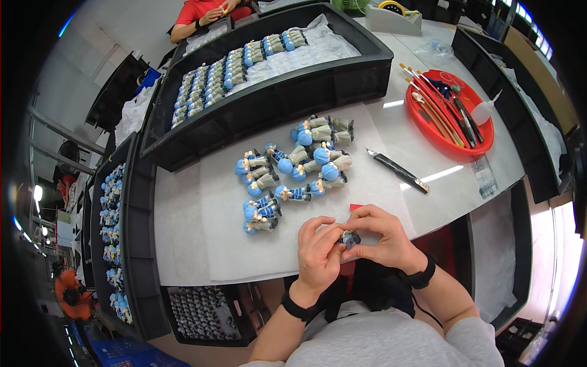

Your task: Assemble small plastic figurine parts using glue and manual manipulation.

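Since a small, partly hidden grey piece is pinched between left hand and right hand by the table edge, it could be dropped if either grip is loosened.

Factory workshop: black trays of identical figurines, brushes in red basin, co-worker.

Figurines: light blue hair, bodies blue or grey-beige. Held piece: mostly grey-blue. Big tray: black, white lining. Bowl reads red from here. Tabletop white, wristbands black, shirt light grey.
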The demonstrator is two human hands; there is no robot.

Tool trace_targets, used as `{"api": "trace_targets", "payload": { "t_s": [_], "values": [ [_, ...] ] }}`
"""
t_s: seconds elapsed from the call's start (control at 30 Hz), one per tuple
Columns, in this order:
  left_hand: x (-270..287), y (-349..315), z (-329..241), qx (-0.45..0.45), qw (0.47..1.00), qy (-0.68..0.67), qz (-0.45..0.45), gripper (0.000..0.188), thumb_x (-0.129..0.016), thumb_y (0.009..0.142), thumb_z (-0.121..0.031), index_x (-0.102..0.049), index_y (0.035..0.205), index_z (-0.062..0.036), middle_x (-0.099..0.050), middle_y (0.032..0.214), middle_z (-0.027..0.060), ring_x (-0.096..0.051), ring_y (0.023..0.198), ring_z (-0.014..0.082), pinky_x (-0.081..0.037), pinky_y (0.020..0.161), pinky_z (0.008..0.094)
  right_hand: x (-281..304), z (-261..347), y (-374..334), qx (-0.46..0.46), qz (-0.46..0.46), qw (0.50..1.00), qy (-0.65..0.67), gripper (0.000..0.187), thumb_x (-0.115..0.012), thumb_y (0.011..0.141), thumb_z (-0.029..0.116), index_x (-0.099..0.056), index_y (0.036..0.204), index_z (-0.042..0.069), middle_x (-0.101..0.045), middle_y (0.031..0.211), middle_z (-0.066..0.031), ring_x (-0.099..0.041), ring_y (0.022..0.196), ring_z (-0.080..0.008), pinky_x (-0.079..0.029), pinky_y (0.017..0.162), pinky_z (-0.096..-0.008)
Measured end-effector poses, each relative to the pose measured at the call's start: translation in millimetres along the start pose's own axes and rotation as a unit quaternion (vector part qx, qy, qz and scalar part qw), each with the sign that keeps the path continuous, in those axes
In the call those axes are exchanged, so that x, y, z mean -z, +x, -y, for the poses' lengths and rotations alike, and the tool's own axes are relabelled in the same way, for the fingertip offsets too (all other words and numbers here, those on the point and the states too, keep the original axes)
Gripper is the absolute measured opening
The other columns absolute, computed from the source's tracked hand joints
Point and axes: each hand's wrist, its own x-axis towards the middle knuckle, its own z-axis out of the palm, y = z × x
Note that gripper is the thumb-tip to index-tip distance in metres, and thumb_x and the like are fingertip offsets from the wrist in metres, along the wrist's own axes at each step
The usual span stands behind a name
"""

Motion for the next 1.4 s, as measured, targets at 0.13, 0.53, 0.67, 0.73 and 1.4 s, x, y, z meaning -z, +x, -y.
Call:
{"api": "trace_targets", "payload": {
  "t_s": [0.13, 0.53, 0.67, 0.73, 1.4],
  "values": [
    [-0.2, -1.0, -0.2, 0.023, 0.998, -0.054, 0.000, 0.028, -0.060, 0.062, 0.009, -0.060, 0.089, 0.0015, -0.061, 0.092, 0.0120, -0.056, 0.093, 0.0306, -0.046, 0.078, 0.0355, 0.3, -0.8, -1.6, -0.012, -0.002, 1.000, 0.014, 0.043, -0.081, 0.060, 0.011, -0.064, 0.099, 0.004, -0.058, 0.095, -0.0078, -0.056, 0.089, -0.0201, -0.046, 0.077, -0.0296],
    [3.2, -4.9, 0.5, 0.091, 0.980, -0.178, 0.020, 0.029, -0.060, 0.069, 0.010, -0.060, 0.098, 0.0033, -0.055, 0.111, 0.0153, -0.058, 0.097, 0.0261, -0.049, 0.079, 0.0312, 1.4, 3.5, -0.3, -0.016, 0.006, 0.999, 0.037, 0.042, -0.078, 0.062, 0.006, -0.063, 0.101, 0.005, -0.057, 0.095, -0.0066, -0.056, 0.088, -0.0179, -0.047, 0.075, -0.0276],
    [4.2, -3.7, 1.7, 0.077, 0.983, -0.168, 0.014, 0.030, -0.060, 0.069, 0.010, -0.060, 0.098, 0.0031, -0.055, 0.111, 0.0150, -0.058, 0.097, 0.0262, -0.049, 0.080, 0.0314, 1.4, 4.5, -0.6, -0.017, 0.008, 0.999, 0.038, 0.040, -0.078, 0.063, 0.005, -0.063, 0.100, 0.004, -0.058, 0.093, -0.0061, -0.056, 0.088, -0.0178, -0.047, 0.075, -0.0273],
    [5.3, -2.3, 1.8, 0.077, 0.982, -0.174, 0.009, 0.028, -0.061, 0.069, 0.009, -0.061, 0.096, 0.0026, -0.055, 0.110, 0.0149, -0.058, 0.097, 0.0260, -0.049, 0.080, 0.0311, 1.2, 3.6, -1.6, -0.027, 0.006, 0.999, 0.042, 0.039, -0.078, 0.063, 0.006, -0.063, 0.098, 0.004, -0.058, 0.091, -0.0054, -0.056, 0.087, -0.0175, -0.047, 0.074, -0.0273],
    [2.9, -5.6, 1.1, 0.080, 0.981, -0.173, 0.021, 0.016, -0.062, 0.072, 0.005, -0.061, 0.088, 0.0030, -0.060, 0.098, 0.0145, -0.061, 0.090, 0.0241, -0.049, 0.077, 0.0297, 2.0, 1.3, -0.9, -0.057, 0.028, 0.998, 0.015, 0.033, -0.082, 0.060, 0.012, -0.058, 0.082, 0.004, -0.060, 0.085, -0.0035, -0.055, 0.082, -0.0187, -0.045, 0.072, -0.0289]
  ]
}}
